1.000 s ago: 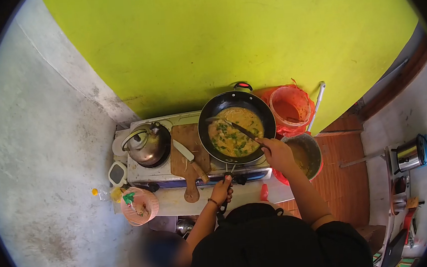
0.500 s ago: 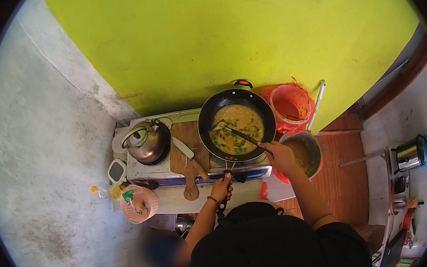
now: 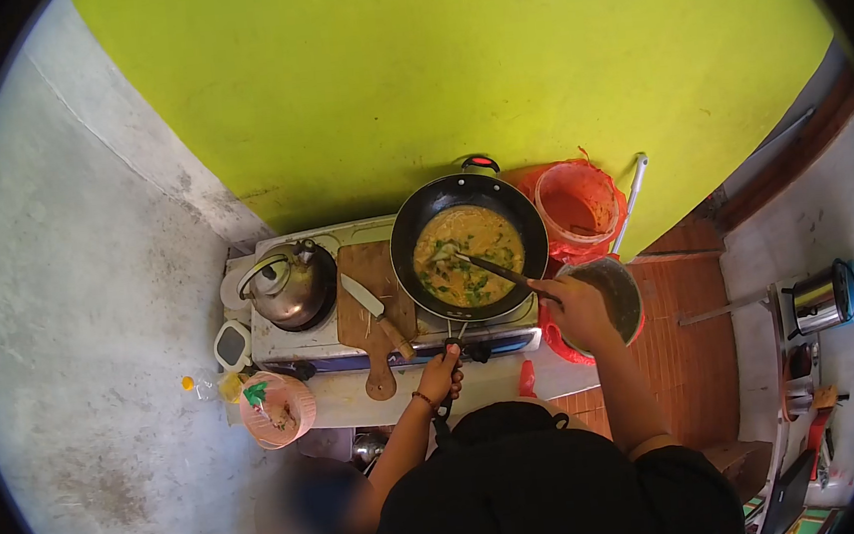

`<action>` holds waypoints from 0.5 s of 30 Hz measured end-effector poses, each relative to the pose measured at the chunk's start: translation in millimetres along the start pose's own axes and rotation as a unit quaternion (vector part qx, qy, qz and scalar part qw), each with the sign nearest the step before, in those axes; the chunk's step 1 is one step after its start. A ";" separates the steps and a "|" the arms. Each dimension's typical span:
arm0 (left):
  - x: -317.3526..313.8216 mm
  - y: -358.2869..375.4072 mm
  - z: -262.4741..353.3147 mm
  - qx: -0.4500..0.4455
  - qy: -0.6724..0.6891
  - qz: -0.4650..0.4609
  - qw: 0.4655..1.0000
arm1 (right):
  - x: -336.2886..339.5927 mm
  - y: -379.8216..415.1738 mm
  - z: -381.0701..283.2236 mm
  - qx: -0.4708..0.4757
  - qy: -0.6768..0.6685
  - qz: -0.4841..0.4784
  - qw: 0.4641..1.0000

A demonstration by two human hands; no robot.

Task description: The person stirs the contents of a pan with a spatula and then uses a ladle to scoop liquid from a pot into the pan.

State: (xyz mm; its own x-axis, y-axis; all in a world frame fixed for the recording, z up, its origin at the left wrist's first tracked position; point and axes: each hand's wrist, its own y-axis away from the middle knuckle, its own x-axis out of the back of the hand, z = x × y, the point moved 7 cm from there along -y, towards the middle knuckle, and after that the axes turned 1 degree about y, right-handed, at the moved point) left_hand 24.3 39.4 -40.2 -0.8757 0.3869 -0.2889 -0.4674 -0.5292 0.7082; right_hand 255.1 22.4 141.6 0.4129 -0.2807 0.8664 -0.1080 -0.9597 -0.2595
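Note:
A black wok (image 3: 411,236) sits on the stove (image 3: 278,351), with yellowish soup (image 3: 496,229) and chopped greens in it. My left hand (image 3: 440,375) is closed round the wok's long handle at the near side. In my right hand (image 3: 578,310) is the dark handle of a spatula (image 3: 490,268), whose head is partly sunk in the soup. Left of the wok lies a wooden cutting board (image 3: 381,379) with a knife (image 3: 374,311) resting on it.
A metal kettle (image 3: 291,289) stands on the left burner. Right of the wok are a red-lined bucket (image 3: 576,201) and a grey pot (image 3: 615,286). A pink basket (image 3: 276,409) stands at the front left. A blurred person (image 3: 315,507) is near my left arm.
My right hand has moved slightly right with the spatula, and the greens have shifted in the soup. My left hand keeps its hold on the wok's handle.

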 end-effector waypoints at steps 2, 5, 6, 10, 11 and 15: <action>-0.1 -0.4 0.3 -0.002 -0.003 0.001 1.000 | -20.5 -0.3 0.9 -0.030 -0.029 0.011 0.999; -0.5 -0.2 0.3 -0.007 -0.008 0.000 1.000 | -44.4 -7.9 4.6 -0.066 -0.004 0.019 0.998; -0.6 -0.5 0.6 -0.009 -0.009 0.000 1.000 | -53.0 -9.2 6.7 -0.069 0.013 0.012 0.997; 0.5 -1.4 -0.3 -0.011 -0.005 -0.001 1.000 | -66.7 -9.5 3.5 -0.054 0.031 -0.026 0.998; 0.5 -0.8 0.0 -0.011 -0.004 -0.001 1.000 | -66.0 -6.8 2.1 -0.046 0.025 -0.039 0.998; -0.3 -0.5 0.2 -0.009 -0.006 -0.004 1.000 | -48.3 1.5 8.3 -0.002 0.007 -0.056 0.998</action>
State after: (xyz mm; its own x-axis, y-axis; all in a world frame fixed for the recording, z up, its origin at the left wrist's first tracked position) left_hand 24.9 39.6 -40.4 -0.8701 0.4002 -0.2875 -0.4773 -0.5391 0.6939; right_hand 242.5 34.6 95.8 0.4102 -0.1727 0.8955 -0.0655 -0.9849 -0.1600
